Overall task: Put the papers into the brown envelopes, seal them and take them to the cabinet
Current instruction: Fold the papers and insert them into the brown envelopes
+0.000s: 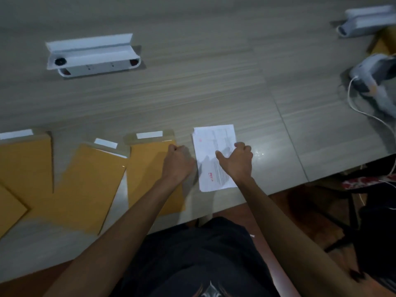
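Leftmost on the desk (214, 82) lies a row of brown envelopes, their flaps turned open toward the far side with white adhesive strips showing: a far-left envelope (23, 159) cut by the frame edge, a tilted middle envelope (85, 185), and the near envelope (150, 168) lying straight with its long axis running away from the person. Behind the row, well apart, sits a white open box (92, 56).

Next comes the left hand (177, 161), over the right edge of the near envelope. Its fingers are curled into a loose fist; whether they pinch the envelope's edge or only rest on it cannot be told from this angle.

Just beside that envelope, to its right and not overlapping it, lie the papers (214, 157), a small white printed stack with red marks, long axis parallel to the envelope's. The right hand (235, 161) sits on the stack's right half, fingers curled under and thumb stretched left across the sheet, so its grip looks closed on the paper's edge, though the fingertips are hidden.

Farther right, well apart, are a white glue gun (372, 76) with its cable (362, 108) and another white box (364, 20) near the desk's far corner.

The coming move likely turns on this: the envelope's mouth is at its far end, while the papers lie alongside to the right. The right hand is nearer the papers, the left nearer the envelope, so the stack would have to travel left and enter from the far side.
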Demonstrator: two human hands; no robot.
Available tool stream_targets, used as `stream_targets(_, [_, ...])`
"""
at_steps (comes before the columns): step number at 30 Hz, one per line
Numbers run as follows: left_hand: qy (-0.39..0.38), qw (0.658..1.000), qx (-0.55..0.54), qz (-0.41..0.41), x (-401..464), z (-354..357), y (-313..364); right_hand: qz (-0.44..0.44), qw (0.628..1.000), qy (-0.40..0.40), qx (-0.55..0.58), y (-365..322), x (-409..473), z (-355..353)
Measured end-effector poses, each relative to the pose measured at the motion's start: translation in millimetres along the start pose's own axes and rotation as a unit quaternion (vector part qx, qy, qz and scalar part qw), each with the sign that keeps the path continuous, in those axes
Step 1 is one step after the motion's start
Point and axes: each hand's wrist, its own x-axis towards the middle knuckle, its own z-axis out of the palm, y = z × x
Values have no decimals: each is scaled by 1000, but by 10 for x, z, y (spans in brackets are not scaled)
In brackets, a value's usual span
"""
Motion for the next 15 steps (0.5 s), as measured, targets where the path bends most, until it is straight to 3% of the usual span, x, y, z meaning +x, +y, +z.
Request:
stream_targets(4, [-3,999,-12,-50,-31,342,187,-3,999,-30,-30,265,99,-14])
stream_targets(9, [54,989,-73,-119,-9,588,358,-57,997,-20,-52,347,138,35])
stream_targets(15, [123,976,-110,-143,7,725,440,-76,997,-16,-25,422,183,48])
